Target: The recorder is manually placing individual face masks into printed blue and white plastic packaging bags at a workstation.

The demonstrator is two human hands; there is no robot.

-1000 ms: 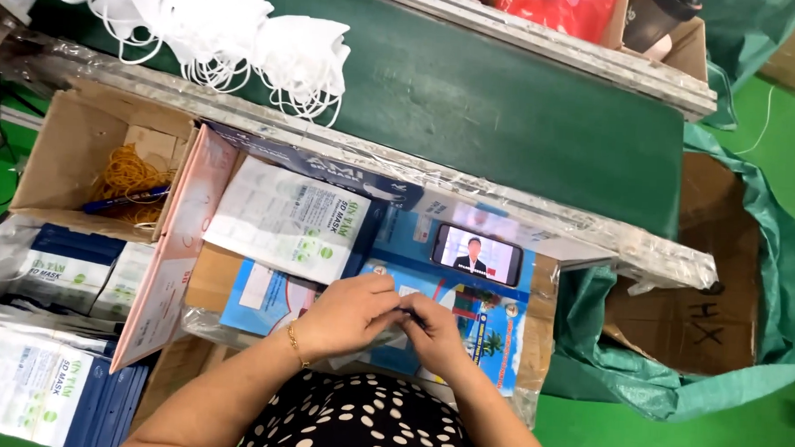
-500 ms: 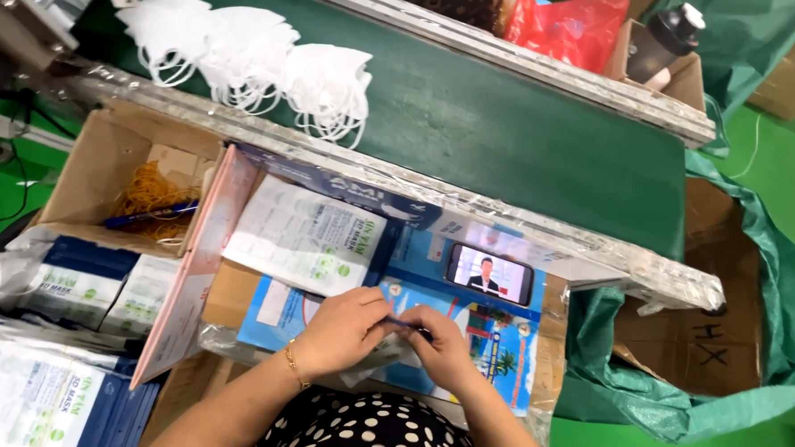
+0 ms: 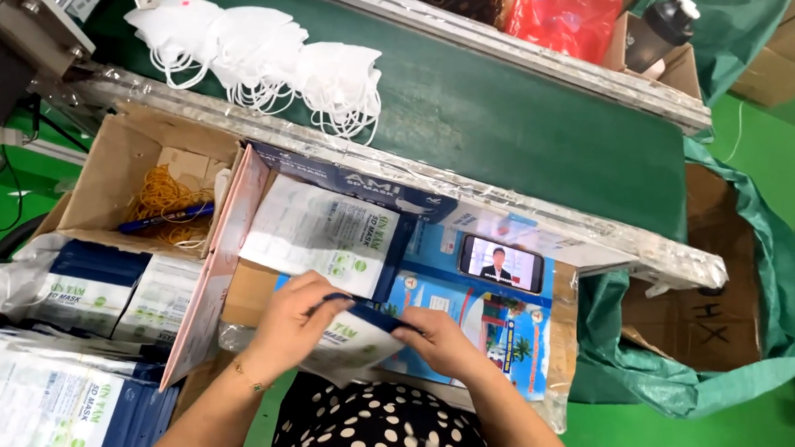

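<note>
- Head view: my left hand and right hand both pinch one white-and-blue mask pouch between them, fingers closed on its top edge, just over my lap.
- A risk, as I judge it: the slick pouch could slip from my fingertips or crease if I pull unevenly.
- Just beyond my hands lies a stack of flat pouches in the open carton.
- Left of my left hand, a cardboard box holds yellow rubber bands and a blue pen.
- Beyond my right hand, a phone leans; white masks sit on the green conveyor.
</note>
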